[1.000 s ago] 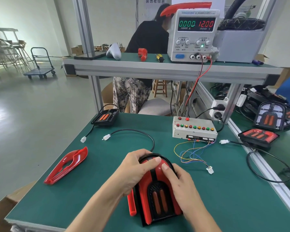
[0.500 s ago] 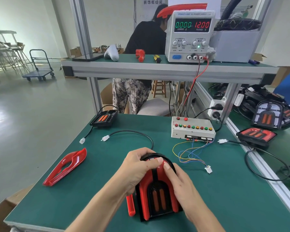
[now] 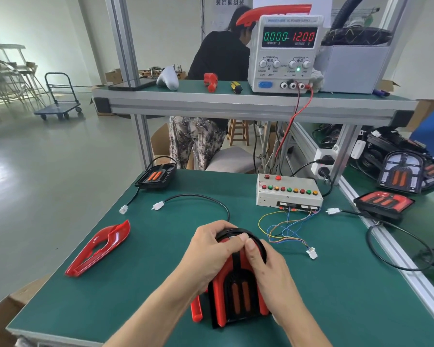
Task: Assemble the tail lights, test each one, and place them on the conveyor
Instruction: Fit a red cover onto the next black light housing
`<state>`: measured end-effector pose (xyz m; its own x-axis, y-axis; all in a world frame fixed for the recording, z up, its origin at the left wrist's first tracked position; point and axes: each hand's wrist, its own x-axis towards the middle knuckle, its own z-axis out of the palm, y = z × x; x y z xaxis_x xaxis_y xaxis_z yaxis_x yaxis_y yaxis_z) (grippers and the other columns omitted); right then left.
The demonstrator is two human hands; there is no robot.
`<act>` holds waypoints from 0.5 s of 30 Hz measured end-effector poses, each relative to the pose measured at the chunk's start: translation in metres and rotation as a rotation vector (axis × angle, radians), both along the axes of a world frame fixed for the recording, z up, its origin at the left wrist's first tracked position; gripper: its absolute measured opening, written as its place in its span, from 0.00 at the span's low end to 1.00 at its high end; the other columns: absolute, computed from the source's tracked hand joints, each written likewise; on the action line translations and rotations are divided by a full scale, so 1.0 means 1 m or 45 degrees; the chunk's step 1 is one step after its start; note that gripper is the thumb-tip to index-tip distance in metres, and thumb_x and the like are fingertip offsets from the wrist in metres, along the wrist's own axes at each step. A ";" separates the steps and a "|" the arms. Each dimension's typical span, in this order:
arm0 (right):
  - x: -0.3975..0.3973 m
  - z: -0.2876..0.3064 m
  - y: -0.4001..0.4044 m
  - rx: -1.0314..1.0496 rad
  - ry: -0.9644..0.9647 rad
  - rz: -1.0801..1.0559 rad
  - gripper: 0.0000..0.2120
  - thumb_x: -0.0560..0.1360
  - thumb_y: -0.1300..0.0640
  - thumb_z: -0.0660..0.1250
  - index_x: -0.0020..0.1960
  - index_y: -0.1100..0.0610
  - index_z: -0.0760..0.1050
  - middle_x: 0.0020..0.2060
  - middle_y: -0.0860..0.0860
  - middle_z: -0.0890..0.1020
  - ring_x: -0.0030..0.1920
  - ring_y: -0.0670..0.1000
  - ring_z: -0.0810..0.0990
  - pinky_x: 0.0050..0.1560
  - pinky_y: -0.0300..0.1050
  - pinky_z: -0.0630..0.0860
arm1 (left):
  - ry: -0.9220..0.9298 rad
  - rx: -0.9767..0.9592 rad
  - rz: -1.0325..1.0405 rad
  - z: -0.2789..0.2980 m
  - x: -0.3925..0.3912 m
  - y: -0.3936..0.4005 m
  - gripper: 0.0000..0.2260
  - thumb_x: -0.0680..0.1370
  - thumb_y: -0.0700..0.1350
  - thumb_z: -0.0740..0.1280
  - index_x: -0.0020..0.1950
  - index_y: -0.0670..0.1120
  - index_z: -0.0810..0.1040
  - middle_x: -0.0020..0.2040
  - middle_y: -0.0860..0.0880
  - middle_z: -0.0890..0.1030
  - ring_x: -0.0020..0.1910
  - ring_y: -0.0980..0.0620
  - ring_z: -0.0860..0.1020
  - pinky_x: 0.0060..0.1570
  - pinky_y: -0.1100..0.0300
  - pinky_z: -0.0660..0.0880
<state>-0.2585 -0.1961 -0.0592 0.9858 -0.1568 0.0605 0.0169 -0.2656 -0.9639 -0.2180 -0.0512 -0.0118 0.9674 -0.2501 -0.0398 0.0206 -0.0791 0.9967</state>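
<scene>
A black tail light housing with a red lens and two orange strips [image 3: 238, 294] lies on the green table near its front edge. My left hand [image 3: 211, 256] covers its upper left side and my right hand [image 3: 268, 269] its upper right; both thumbs press on the curved top rim. A black cable [image 3: 201, 197] with a white plug runs from its top. A loose red lens [image 3: 99, 247] lies to the left. A red strip [image 3: 196, 309] rests beside the housing's left edge. The grey tester box [image 3: 288, 194] with coloured buttons stands behind, its thin wires ending in a white connector [image 3: 312, 253].
Another black housing [image 3: 156, 176] sits at the table's far left corner. Assembled tail lights [image 3: 383, 202] lie on the conveyor at right, with a looped black cable. The power supply [image 3: 287, 51] on the shelf reads 0.000 A, 12.00 V. A person stands behind the bench.
My thumbs have drawn closer together on the top rim of the tail light. The housing has stayed in place, and the view has shifted slightly.
</scene>
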 end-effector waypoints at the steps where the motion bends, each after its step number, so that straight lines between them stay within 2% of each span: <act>1: 0.001 -0.001 0.000 -0.001 0.001 -0.005 0.32 0.70 0.21 0.54 0.51 0.44 0.80 0.45 0.43 0.85 0.48 0.42 0.82 0.53 0.46 0.79 | -0.026 0.047 -0.013 0.000 0.001 0.000 0.03 0.77 0.45 0.74 0.46 0.46 0.84 0.42 0.44 0.86 0.41 0.52 0.82 0.46 0.56 0.80; 4: 0.004 -0.004 -0.001 -0.021 0.021 -0.012 0.32 0.70 0.21 0.52 0.55 0.42 0.81 0.48 0.41 0.85 0.52 0.40 0.82 0.60 0.50 0.78 | -0.025 0.119 -0.093 0.002 0.005 0.004 0.07 0.79 0.49 0.73 0.50 0.45 0.83 0.47 0.41 0.85 0.44 0.50 0.82 0.55 0.48 0.79; 8: -0.001 -0.008 -0.011 0.122 0.026 0.157 0.26 0.73 0.25 0.57 0.60 0.38 0.79 0.56 0.41 0.85 0.60 0.41 0.81 0.65 0.51 0.76 | -0.005 0.065 -0.245 0.002 0.008 0.014 0.14 0.73 0.49 0.77 0.55 0.44 0.82 0.50 0.43 0.86 0.48 0.49 0.84 0.58 0.48 0.80; 11: -0.007 -0.010 -0.020 0.116 -0.029 0.235 0.22 0.75 0.29 0.63 0.62 0.39 0.80 0.57 0.44 0.85 0.60 0.44 0.82 0.62 0.46 0.76 | -0.060 0.080 -0.244 -0.004 0.009 0.015 0.15 0.70 0.47 0.78 0.54 0.46 0.83 0.49 0.45 0.87 0.49 0.47 0.84 0.57 0.48 0.81; 13: -0.008 -0.011 -0.021 0.085 -0.088 0.198 0.21 0.75 0.30 0.64 0.60 0.41 0.81 0.54 0.45 0.86 0.57 0.44 0.83 0.57 0.37 0.77 | -0.130 0.141 -0.238 -0.007 0.009 0.012 0.14 0.70 0.47 0.79 0.53 0.49 0.82 0.48 0.48 0.87 0.49 0.47 0.85 0.56 0.50 0.81; 15: -0.008 -0.012 -0.019 0.060 -0.145 0.144 0.19 0.76 0.32 0.64 0.58 0.41 0.82 0.51 0.45 0.87 0.55 0.45 0.84 0.53 0.33 0.77 | -0.177 0.157 -0.244 -0.009 0.009 0.011 0.14 0.70 0.48 0.79 0.53 0.50 0.82 0.48 0.49 0.86 0.49 0.49 0.85 0.56 0.51 0.81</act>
<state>-0.2667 -0.2153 -0.0713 0.9845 -0.0502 0.1681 0.1541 -0.2106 -0.9653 -0.2088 -0.0402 -0.0208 0.9012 -0.4306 0.0488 -0.1432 -0.1896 0.9714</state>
